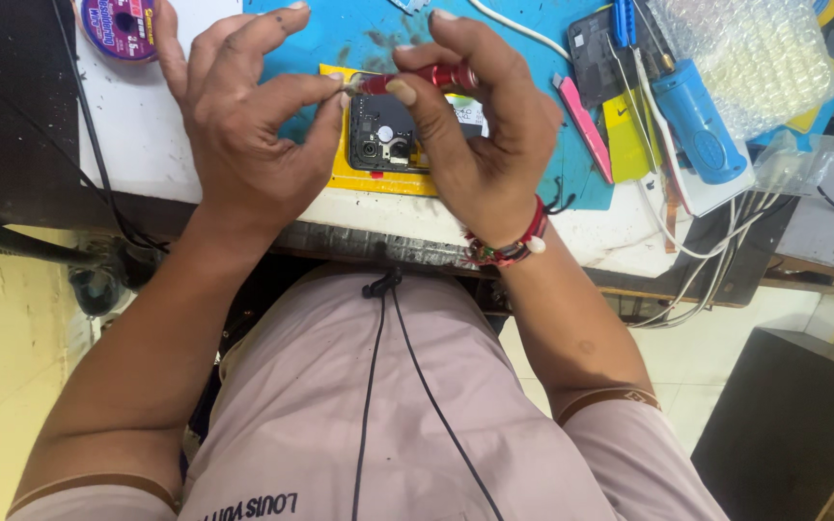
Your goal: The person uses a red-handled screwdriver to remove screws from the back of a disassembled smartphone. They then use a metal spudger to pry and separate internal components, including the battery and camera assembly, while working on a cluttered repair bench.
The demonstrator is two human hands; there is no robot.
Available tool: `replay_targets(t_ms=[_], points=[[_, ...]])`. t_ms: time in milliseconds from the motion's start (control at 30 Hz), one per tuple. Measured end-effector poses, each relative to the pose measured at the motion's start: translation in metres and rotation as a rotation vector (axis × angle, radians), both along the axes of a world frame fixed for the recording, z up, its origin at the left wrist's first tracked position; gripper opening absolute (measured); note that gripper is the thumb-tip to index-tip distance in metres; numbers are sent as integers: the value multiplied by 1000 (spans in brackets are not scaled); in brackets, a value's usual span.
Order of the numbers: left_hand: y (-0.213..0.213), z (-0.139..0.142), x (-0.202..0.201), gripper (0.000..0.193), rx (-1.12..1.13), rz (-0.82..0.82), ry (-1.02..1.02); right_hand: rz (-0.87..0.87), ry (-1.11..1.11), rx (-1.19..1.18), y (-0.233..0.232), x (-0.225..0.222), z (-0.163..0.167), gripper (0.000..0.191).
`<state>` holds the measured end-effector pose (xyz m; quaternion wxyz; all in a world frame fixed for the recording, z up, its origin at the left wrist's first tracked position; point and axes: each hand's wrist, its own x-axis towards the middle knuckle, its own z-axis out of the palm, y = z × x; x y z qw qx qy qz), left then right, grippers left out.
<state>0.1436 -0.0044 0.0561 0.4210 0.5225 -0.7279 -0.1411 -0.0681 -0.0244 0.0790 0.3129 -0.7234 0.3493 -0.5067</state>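
My right hand (480, 145) grips a small red screwdriver (431, 76) lying sideways above an opened black phone (383, 135). The fingertips of my left hand (243, 125) pinch the screwdriver's tip end near its bit. The phone lies back-open on a yellow pad (378, 181) set on a blue mat (340, 34); its camera and inner parts show between my hands. A beaded red band sits on my right wrist.
A solder spool (120, 24) lies at the back left of the white bench (137, 125). Right of the phone are a pink pry tool (583, 123), a blue-handled tool (697, 121), bubble wrap (745, 53), a dark phone part (596, 48) and white cables (707, 260).
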Motion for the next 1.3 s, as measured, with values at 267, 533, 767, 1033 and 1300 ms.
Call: replay_targets(t_ms=[267,533,767,1033,1300], points=[[3,7,-5,100,84,-224,-83,153,54,82,3,-24,23,39],[4,-6,-7,106,100,-251,-190,221,170,57,20,-22,26,37],[4,-9,-9,109,97,-249,-193,221,253,17,20,-18,20,39],[3,-13,-11,108,98,-229,-231,207,404,-78,17,-14,34,30],[2,-14,-13,108,80,-213,-227,96,915,-169,5,4,71,28]])
